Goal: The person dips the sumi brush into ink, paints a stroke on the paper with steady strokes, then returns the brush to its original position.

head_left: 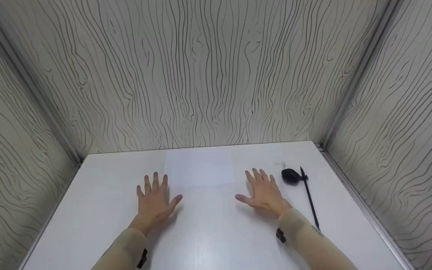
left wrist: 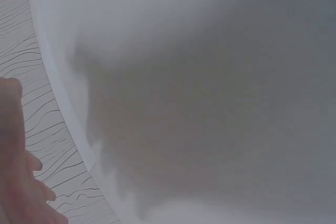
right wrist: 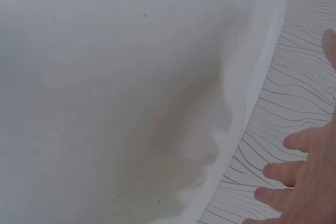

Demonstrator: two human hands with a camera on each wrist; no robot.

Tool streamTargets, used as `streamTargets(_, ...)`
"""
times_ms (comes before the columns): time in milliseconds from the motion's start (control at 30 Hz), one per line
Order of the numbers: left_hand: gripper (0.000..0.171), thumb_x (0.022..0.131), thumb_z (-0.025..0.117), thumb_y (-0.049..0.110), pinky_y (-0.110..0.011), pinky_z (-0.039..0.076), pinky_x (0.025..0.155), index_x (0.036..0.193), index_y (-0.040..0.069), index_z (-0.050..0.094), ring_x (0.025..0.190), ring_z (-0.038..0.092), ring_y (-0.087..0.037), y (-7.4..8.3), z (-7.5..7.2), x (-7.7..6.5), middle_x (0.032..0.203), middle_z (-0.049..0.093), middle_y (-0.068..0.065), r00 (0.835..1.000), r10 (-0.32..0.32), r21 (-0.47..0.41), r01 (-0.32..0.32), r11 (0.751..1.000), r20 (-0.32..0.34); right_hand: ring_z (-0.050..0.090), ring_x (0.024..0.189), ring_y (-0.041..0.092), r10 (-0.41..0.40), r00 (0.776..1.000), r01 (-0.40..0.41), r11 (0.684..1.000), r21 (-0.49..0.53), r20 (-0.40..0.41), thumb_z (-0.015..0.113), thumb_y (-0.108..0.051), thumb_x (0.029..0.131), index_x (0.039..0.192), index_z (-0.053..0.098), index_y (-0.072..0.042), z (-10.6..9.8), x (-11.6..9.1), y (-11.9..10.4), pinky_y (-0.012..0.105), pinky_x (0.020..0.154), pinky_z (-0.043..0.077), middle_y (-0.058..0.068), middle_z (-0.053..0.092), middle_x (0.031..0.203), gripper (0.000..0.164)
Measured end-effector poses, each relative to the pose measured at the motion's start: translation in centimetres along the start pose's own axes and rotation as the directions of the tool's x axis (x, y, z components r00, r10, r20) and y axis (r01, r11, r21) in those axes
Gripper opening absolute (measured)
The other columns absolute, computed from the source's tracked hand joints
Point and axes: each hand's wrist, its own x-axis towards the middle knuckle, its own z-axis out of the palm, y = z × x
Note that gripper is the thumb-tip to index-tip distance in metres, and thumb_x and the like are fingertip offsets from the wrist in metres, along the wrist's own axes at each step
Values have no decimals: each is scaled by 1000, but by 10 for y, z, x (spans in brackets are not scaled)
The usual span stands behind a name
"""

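My left hand is held palm down over the white table, fingers straight and spread, thumb out to the right. Mirroring it, my right hand is also palm down with fingers apart and thumb pointing left. Neither holds anything. Both cast soft shadows on the tabletop in the wrist views, and they appear to hover above it. Between and beyond them lies a pale rectangular sheet, barely distinct from the table. Nearest my right hand, to its right, are a black rounded object and a thin black stick with a pointed far end.
A small, pale or clear item lies behind the black rounded object; its kind is unclear. Wood-grain-patterned panels enclose the table at the back, left and right. Grey metal strips run along the corners.
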Motion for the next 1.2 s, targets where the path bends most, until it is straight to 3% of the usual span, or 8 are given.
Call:
streamTargets(267,96,108,58,70,-80,30,132,174,3,37,168,27,-63,7,-2,1,181,32,-33,1000,-4,-55,4,998,7,35,169,53,-25,999,26,999,31,-27,59,-82,101,174,40,-5,-2,3,-3,71,138,27,26,43,178,107)
streamTargets(467,89,110,59,62,-73,38,131,170,-1,42,164,39,-59,9,-2,2,175,43,-34,1000,3,-79,-4,997,-9,44,164,51,-37,999,38,998,42,-32,66,-76,100,170,44,-2,-6,5,-7,67,135,36,26,50,174,105)
streamTargets(633,77,112,60,54,-69,49,125,162,-3,52,153,55,-53,9,-1,5,163,58,-30,999,19,-62,-21,998,-28,51,160,47,-8,1000,9,998,59,-18,72,-69,100,169,47,-4,-7,7,-9,66,130,43,23,56,170,98)
streamTargets(767,65,112,61,47,-66,56,116,152,-4,63,140,65,-49,11,-3,6,150,70,-27,999,34,-56,-35,998,-31,60,153,46,-13,999,16,997,77,-41,74,-59,100,160,60,-3,-8,9,-11,64,127,48,21,66,161,83)
streamTargets(1000,55,112,62,43,-62,62,108,141,-3,70,126,71,-45,12,-4,10,137,76,-25,999,46,-37,-47,998,-16,69,142,45,-14,998,20,995,95,-69,78,-46,99,140,76,-3,-6,20,-15,60,123,53,19,78,144,60)
streamTargets(1200,41,112,64,33,-60,63,101,129,-3,73,112,72,-40,17,-3,12,121,78,-21,997,75,-48,-75,996,-3,70,141,44,-3,1000,5,995,103,-16,78,-43,102,140,76,-3,-2,31,-18,58,123,53,19,78,142,55)
